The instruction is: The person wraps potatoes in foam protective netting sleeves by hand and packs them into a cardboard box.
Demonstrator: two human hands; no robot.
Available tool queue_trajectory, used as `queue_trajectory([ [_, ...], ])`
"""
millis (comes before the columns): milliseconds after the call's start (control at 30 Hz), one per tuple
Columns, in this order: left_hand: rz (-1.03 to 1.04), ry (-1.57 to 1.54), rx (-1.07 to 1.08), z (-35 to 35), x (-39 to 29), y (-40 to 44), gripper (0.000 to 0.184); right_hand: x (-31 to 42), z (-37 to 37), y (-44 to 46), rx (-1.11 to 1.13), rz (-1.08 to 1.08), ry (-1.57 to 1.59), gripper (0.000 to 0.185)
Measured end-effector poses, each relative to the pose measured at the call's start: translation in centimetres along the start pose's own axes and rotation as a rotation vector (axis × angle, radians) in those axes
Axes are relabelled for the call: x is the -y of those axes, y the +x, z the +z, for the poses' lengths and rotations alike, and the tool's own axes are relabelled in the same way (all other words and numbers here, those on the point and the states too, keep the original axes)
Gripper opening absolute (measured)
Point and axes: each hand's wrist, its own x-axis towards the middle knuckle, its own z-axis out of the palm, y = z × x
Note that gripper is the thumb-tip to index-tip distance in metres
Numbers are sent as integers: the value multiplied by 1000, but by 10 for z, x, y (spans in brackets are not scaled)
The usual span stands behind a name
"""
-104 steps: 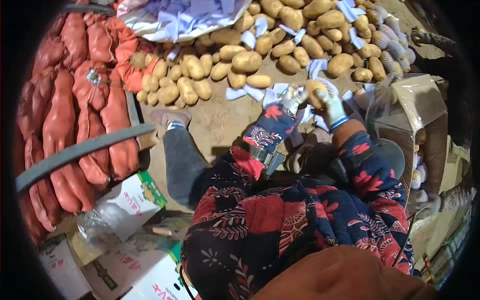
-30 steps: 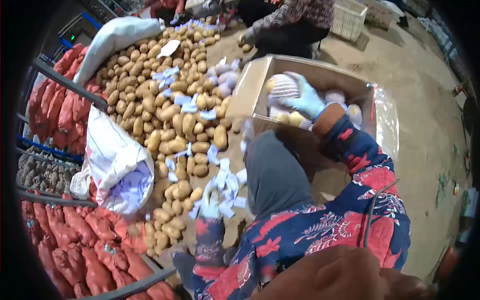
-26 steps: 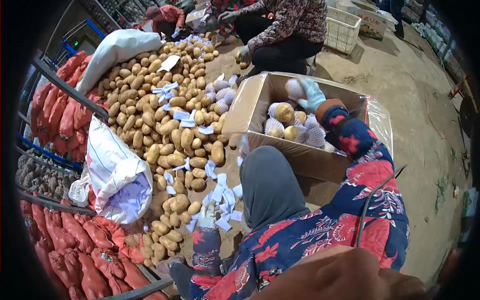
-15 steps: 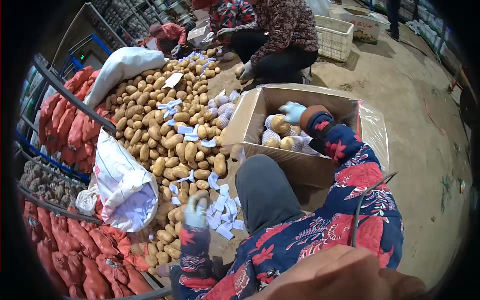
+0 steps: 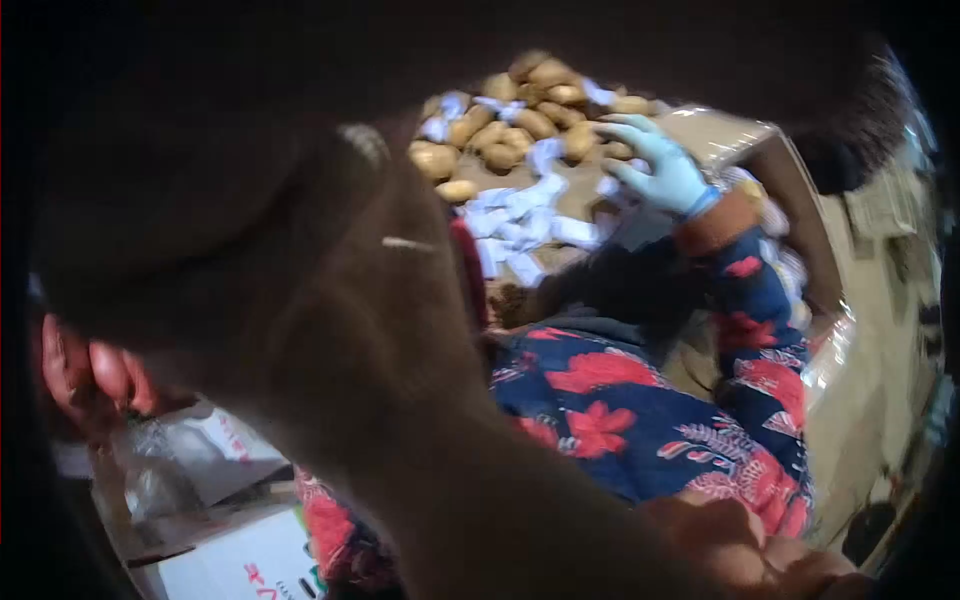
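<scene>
My right hand (image 5: 655, 170), in a pale blue glove, is raised with its fingers spread and nothing in it. It is between the potatoes (image 5: 520, 125) and the open cardboard box (image 5: 800, 200). White-lilac foam sleeves (image 5: 520, 225) lie in a loose heap on the ground, below and left of that hand. Inside the box, some sleeved potatoes (image 5: 785, 265) show along its near side. A large dark brown blurred shape covers the left and upper part of the view. My left hand does not show.
Red mesh sacks (image 5: 95, 375) are at the left edge. Printed white cartons (image 5: 235, 560) and clear plastic lie at the lower left. A pale crate (image 5: 880, 205) stands beyond the box at the right.
The view has swung down and left. My right hand has come out of the box, fingers spread. A dark blurred shape now covers much of the left side, and my left hand has gone from sight.
</scene>
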Motion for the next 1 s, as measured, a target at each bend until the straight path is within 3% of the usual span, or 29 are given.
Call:
queue_trajectory([
  [33,-13,26,-8,-14,5,-5,43,-5,18,12,-15,-117,-32,37],
  [300,-429,55,-356,-54,99,-86,39,18,80,52,113,-54,84,37],
  [433,-644,49,-530,-21,185,-104,37,-24,97,18,26,233,273,33],
  [500,-629,231,-384,8,229,-104,36,-52,90,11,32,186,184,32],
  [533,-363,665,20,-2,255,-139,32,-34,98,23,185,404,294,31],
  [567,-461,626,116,17,289,-159,32,-28,97,30,282,351,15,31],
  [600,-634,582,213,39,312,-172,32,-39,111,13,93,304,103,30],
  [667,-822,662,463,75,357,-202,33,-39,111,19,192,357,119,34],
  [733,-867,770,652,104,384,-215,33,-46,119,12,72,380,173,37],
  [833,-898,831,750,113,413,-220,34,-45,131,21,59,459,221,36],
  [1000,-923,830,724,104,416,-217,36,-41,115,25,73,529,206,38],
])
